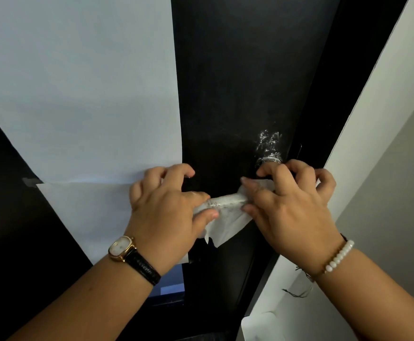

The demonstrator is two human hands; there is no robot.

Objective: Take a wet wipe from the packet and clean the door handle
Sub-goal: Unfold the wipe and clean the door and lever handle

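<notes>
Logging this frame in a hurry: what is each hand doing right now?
Left hand: fingers pinch the wet wipe draped over the door handle.
Right hand: fingers grip the same wipe at its other end.

Both hands work at a black door (pixel 238 82). A white wet wipe (pixel 227 223) is wrapped over the lever of the door handle (pixel 269 159), of which only the round metal base shows. The left hand (pixel 166 212), with a gold wristwatch (pixel 121 248) on a black strap, pinches the wipe's left end between thumb and forefinger. The right hand (pixel 292 205), with a white bead bracelet (pixel 340 255), curls over the wipe at the right end. White scuff marks (pixel 268 141) sit just above the base. Sheets of white paper (pixel 78 94) cover the door on the left.
</notes>
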